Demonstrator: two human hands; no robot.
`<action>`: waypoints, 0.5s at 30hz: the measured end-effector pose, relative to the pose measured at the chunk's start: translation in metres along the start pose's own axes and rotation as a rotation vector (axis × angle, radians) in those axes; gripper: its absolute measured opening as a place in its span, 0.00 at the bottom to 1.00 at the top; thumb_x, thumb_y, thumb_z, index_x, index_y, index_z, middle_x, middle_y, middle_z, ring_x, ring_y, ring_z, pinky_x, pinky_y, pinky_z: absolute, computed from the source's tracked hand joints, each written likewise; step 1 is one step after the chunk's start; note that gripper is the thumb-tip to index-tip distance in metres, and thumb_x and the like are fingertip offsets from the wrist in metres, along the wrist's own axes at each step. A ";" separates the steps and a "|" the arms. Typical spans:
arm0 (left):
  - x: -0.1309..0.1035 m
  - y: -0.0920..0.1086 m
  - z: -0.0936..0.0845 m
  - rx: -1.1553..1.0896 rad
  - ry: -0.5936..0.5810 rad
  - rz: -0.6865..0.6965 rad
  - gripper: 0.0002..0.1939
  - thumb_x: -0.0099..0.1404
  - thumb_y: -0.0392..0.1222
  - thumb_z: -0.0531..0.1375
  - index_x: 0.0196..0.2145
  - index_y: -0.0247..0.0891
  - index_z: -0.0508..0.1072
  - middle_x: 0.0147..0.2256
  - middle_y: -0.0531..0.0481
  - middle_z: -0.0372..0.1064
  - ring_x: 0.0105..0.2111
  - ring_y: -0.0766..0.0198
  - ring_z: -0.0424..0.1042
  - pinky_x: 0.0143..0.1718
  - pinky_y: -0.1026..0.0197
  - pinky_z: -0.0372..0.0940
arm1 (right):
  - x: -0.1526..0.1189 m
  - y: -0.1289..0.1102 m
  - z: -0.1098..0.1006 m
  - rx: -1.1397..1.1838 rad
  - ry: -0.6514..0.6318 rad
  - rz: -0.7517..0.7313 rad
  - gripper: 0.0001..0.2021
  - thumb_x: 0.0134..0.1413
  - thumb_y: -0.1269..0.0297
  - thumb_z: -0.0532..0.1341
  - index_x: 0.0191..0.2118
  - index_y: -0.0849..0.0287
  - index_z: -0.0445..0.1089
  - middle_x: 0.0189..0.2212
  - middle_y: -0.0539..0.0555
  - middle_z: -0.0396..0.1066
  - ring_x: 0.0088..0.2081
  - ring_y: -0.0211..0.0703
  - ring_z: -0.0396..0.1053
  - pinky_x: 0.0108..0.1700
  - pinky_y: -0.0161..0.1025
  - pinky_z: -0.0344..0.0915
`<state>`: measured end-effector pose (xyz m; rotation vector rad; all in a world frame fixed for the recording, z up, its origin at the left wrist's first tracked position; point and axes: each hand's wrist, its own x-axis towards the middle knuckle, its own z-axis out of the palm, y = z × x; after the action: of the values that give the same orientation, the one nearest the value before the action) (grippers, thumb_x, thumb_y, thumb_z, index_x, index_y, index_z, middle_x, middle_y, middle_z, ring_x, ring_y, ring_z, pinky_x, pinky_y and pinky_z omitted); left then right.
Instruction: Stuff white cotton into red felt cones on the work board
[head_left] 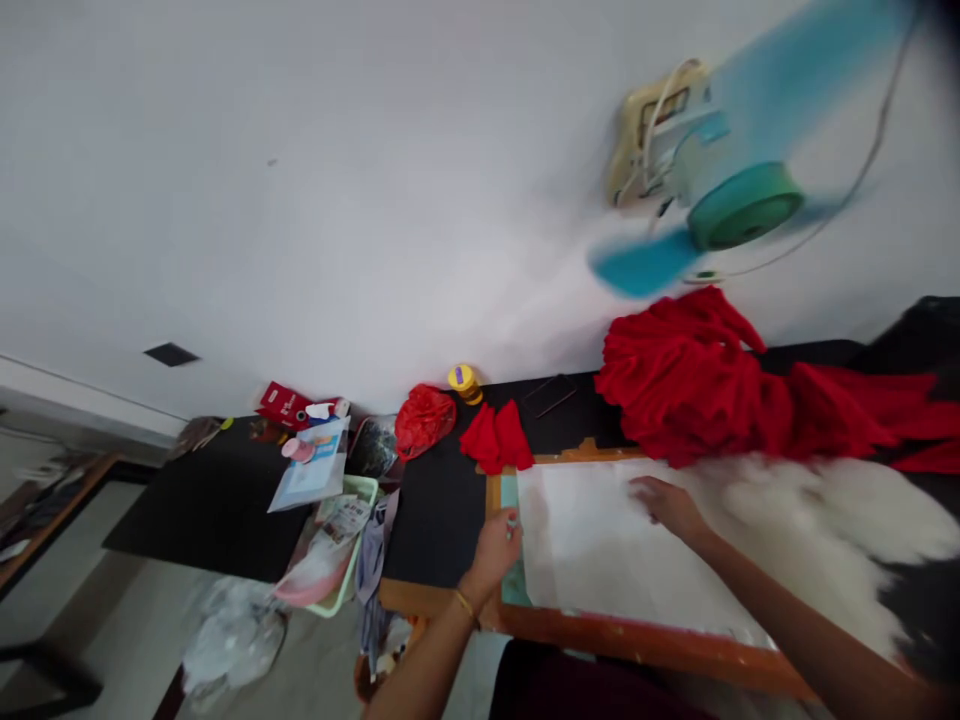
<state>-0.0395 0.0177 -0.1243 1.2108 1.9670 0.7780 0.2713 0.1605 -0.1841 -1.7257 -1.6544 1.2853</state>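
Note:
My left hand (497,548) is closed by the left edge of a white sheet (585,535). A small greyish thing shows at its fingers; I cannot make out whether it is held or worn. Over the middle of the sheet is my right hand (670,507), its fingers loosely bent and slightly apart, with nothing visible in them. The sheet lies on a pale green surface (516,585) framed in wood (570,628). White fluffy material (810,540) is heaped to the right, beside my right forearm. Small red cloth pieces (496,437) lie beyond my left hand.
A large red cloth heap (682,375) lies against the wall. Above it, a blue fan (742,205) is mounted. A yellow-lidded jar (466,383), a red plastic bag (425,421) and a dark phone-like slab (550,396) sit at the back. A filled green basket (360,490) stands left.

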 end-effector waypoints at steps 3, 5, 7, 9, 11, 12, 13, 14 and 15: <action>0.056 -0.005 -0.025 0.038 0.104 0.045 0.13 0.57 0.31 0.60 0.41 0.38 0.75 0.41 0.42 0.71 0.47 0.51 0.69 0.55 0.52 0.59 | -0.020 -0.008 0.016 0.118 -0.048 0.020 0.17 0.46 0.52 0.59 0.38 0.54 0.77 0.24 0.52 0.78 0.27 0.52 0.74 0.33 0.46 0.70; 0.092 -0.007 -0.038 0.099 0.139 0.073 0.19 0.57 0.29 0.59 0.47 0.36 0.73 0.48 0.39 0.69 0.54 0.50 0.64 0.59 0.50 0.55 | -0.035 -0.013 0.025 0.174 0.000 0.032 0.17 0.45 0.50 0.59 0.37 0.53 0.77 0.30 0.53 0.80 0.35 0.55 0.76 0.40 0.48 0.71; 0.123 -0.008 -0.048 0.189 0.149 0.087 0.22 0.56 0.27 0.59 0.49 0.35 0.73 0.50 0.37 0.67 0.56 0.48 0.62 0.60 0.49 0.53 | -0.050 -0.017 0.032 0.232 0.035 0.087 0.18 0.46 0.48 0.59 0.38 0.53 0.76 0.33 0.54 0.80 0.36 0.56 0.76 0.39 0.48 0.72; 0.148 -0.010 -0.053 0.237 0.142 0.096 0.21 0.55 0.27 0.60 0.47 0.35 0.75 0.50 0.36 0.68 0.56 0.47 0.61 0.60 0.48 0.53 | -0.065 -0.018 0.035 0.334 0.031 0.155 0.19 0.49 0.47 0.59 0.41 0.52 0.75 0.33 0.55 0.79 0.34 0.55 0.76 0.34 0.47 0.73; 0.163 -0.010 -0.054 0.253 0.128 0.110 0.16 0.55 0.27 0.60 0.41 0.35 0.77 0.48 0.37 0.69 0.56 0.46 0.61 0.60 0.47 0.52 | -0.079 -0.019 0.036 0.455 0.015 0.188 0.18 0.50 0.48 0.58 0.42 0.51 0.74 0.34 0.55 0.78 0.34 0.54 0.77 0.34 0.48 0.75; 0.167 -0.009 -0.053 0.256 0.119 0.123 0.13 0.56 0.27 0.60 0.39 0.35 0.77 0.47 0.37 0.70 0.56 0.46 0.62 0.60 0.47 0.52 | -0.086 -0.020 0.037 0.496 0.019 0.191 0.17 0.50 0.49 0.59 0.42 0.50 0.74 0.35 0.56 0.78 0.35 0.54 0.77 0.34 0.48 0.75; 0.169 -0.007 -0.051 0.255 0.109 0.141 0.11 0.57 0.28 0.59 0.36 0.36 0.77 0.45 0.37 0.71 0.55 0.47 0.63 0.59 0.47 0.52 | -0.092 -0.023 0.037 0.511 0.037 0.183 0.16 0.49 0.50 0.59 0.42 0.50 0.74 0.37 0.56 0.77 0.35 0.53 0.77 0.35 0.48 0.76; 0.167 -0.004 -0.049 0.251 0.095 0.162 0.09 0.58 0.28 0.59 0.35 0.36 0.77 0.43 0.38 0.72 0.53 0.48 0.64 0.59 0.48 0.53 | -0.098 -0.027 0.039 0.504 0.057 0.171 0.16 0.48 0.51 0.59 0.42 0.50 0.74 0.38 0.57 0.77 0.34 0.52 0.76 0.33 0.47 0.76; 0.163 0.000 -0.045 0.243 0.076 0.189 0.09 0.59 0.28 0.58 0.35 0.36 0.77 0.41 0.39 0.72 0.51 0.49 0.66 0.57 0.49 0.55 | -0.103 -0.035 0.041 0.480 0.068 0.160 0.16 0.48 0.52 0.59 0.42 0.51 0.74 0.38 0.57 0.77 0.31 0.50 0.75 0.30 0.46 0.75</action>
<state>-0.1289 0.1607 -0.1374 1.5482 2.0762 0.7011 0.2327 0.0591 -0.1426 -1.6002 -1.0694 1.5256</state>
